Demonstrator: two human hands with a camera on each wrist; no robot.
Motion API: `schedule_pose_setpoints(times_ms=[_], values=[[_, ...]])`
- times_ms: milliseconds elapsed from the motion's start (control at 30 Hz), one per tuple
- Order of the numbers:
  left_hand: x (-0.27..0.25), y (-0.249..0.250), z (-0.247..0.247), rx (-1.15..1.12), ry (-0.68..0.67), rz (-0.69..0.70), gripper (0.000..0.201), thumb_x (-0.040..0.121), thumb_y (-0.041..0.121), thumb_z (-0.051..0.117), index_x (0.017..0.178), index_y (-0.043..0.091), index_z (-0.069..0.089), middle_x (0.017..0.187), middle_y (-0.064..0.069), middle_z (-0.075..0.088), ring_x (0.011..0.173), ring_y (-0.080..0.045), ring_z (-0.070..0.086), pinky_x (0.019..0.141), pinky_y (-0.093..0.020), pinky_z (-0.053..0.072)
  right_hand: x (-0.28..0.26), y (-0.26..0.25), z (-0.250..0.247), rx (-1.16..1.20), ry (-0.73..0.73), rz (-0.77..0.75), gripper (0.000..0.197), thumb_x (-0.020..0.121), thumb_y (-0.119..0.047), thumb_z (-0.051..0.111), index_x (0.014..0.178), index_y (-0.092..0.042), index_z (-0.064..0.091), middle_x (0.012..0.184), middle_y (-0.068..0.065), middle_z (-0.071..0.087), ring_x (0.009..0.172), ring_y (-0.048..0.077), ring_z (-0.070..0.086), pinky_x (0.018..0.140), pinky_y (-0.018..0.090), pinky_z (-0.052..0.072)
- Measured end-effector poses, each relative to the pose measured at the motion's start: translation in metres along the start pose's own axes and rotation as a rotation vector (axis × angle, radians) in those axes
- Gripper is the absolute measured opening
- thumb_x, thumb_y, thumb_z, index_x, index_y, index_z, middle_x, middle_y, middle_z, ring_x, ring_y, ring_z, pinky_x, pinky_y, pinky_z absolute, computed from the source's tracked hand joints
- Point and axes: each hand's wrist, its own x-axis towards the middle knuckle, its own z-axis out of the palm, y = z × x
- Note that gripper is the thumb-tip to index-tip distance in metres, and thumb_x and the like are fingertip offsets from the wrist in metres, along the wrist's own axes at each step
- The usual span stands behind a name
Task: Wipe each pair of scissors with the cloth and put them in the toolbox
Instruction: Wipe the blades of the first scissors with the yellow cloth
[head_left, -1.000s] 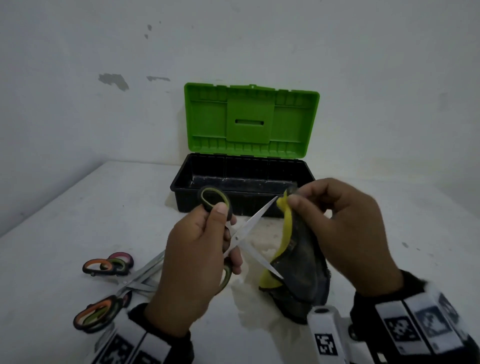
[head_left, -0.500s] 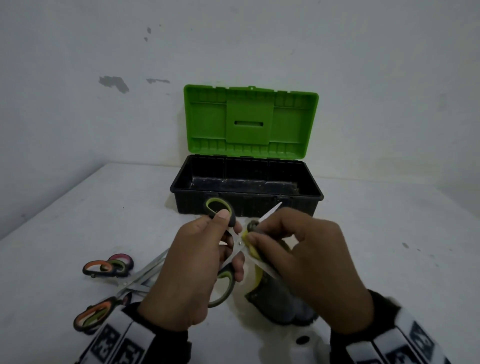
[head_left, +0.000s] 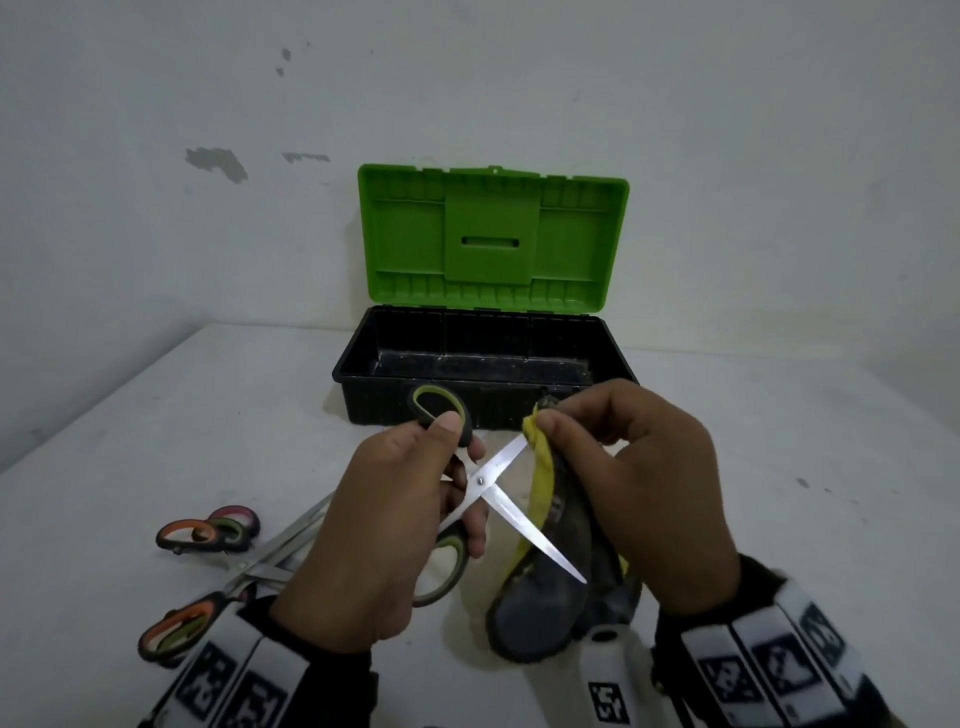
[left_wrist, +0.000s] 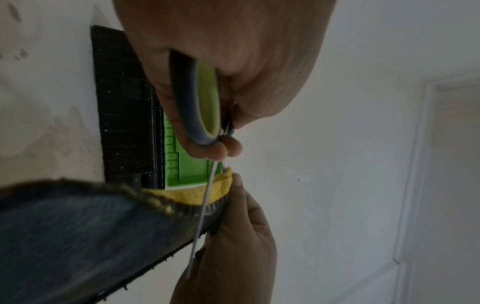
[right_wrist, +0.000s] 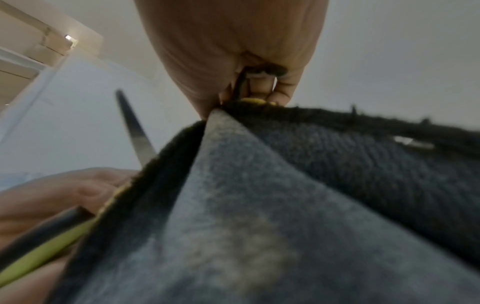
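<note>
Scissors (head_left: 488, 486) held wide open in front of the toolbox (head_left: 483, 374), handles gripped in curled left hand (head_left: 384, 525) fingers. Upper blade tip pinched inside cloth (head_left: 550, 561) by right hand (head_left: 639, 478) thumb and forefinger; lower blade lying across the hanging cloth.

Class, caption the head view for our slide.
Left hand holds open scissors; right hand wipes with cloth.
</note>
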Motion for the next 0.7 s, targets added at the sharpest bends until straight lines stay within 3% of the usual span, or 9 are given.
schedule_pose_setpoints(times_ms=[167,333,500,633,700], values=[[0.002,0.000,-0.003,-0.024,-0.019,-0.023,0.037,0.100,0.031,0.045,0.086,0.003,0.065,0.055,-0.013,0.053,0.045,-0.024,0.050,0.047,-0.033,0.043,-0.015,-0.010,0.008,0.015,-0.169,-0.071,0.006,0.079,-0.029,0.074,0.080,-0.024,0.071,0.071,-0.019,0.065,0.072,0.000,0.063,0.067,0.010,0.049],[0.002,-0.003,-0.002,-0.029,-0.018,-0.027,0.037,0.101,0.031,0.045,0.087,0.003,0.065,0.055,-0.014,0.052,0.044,-0.023,0.050,0.046,-0.032,0.043,-0.004,0.003,0.005,0.027,0.028,0.013,0.010,0.079,-0.020,0.079,0.074,-0.022,0.070,0.068,-0.018,0.066,0.070,-0.002,0.062,0.064,0.002,0.041],[0.002,0.000,-0.004,-0.067,-0.060,-0.043,0.038,0.100,0.032,0.046,0.083,0.004,0.066,0.057,-0.015,0.050,0.043,-0.022,0.046,0.044,-0.032,0.041,-0.020,-0.010,0.008,0.013,-0.151,-0.089,0.005,0.081,-0.035,0.070,0.082,-0.030,0.069,0.074,-0.023,0.064,0.074,0.000,0.063,0.067,0.016,0.052],[0.003,0.001,-0.005,-0.053,-0.061,-0.044,0.039,0.100,0.032,0.047,0.077,0.006,0.065,0.051,-0.013,0.046,0.042,-0.023,0.044,0.044,-0.031,0.040,-0.005,0.000,0.000,0.021,-0.012,-0.035,0.008,0.078,-0.023,0.078,0.075,-0.026,0.072,0.069,-0.020,0.066,0.071,-0.002,0.063,0.065,0.004,0.043],[0.002,0.001,-0.005,-0.036,-0.060,-0.053,0.039,0.100,0.032,0.046,0.081,0.004,0.065,0.051,-0.014,0.047,0.042,-0.024,0.046,0.045,-0.031,0.041,0.004,0.008,-0.004,-0.005,0.022,0.005,0.009,0.078,-0.024,0.078,0.073,-0.026,0.072,0.066,-0.019,0.066,0.068,-0.002,0.062,0.062,0.003,0.040]])
